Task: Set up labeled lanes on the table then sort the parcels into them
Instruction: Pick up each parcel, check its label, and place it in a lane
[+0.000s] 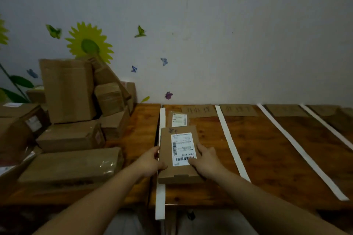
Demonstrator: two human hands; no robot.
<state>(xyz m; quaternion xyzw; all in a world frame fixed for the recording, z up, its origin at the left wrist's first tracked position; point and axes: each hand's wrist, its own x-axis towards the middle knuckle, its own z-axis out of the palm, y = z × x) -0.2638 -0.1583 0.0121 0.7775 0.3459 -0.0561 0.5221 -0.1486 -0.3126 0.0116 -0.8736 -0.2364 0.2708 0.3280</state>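
Observation:
A flat brown cardboard parcel (168, 150) with a white shipping label lies in the leftmost lane of the wooden table (267, 154). My left hand (152, 162) grips its left edge, and my right hand (206, 160) holds its right side with the thumb on the label. Behind it in the same lane lies a smaller parcel (178, 118) with a white label. White tape strips (232, 145) divide the table into lanes. Brown cardboard lane labels (198, 110) with handwriting sit at the far end of each lane.
A heap of unsorted brown boxes (72, 120) fills the left part of the table, up against the wall. The wall behind carries flower and butterfly stickers. Lanes to the right hold only their cardboard labels (238, 110).

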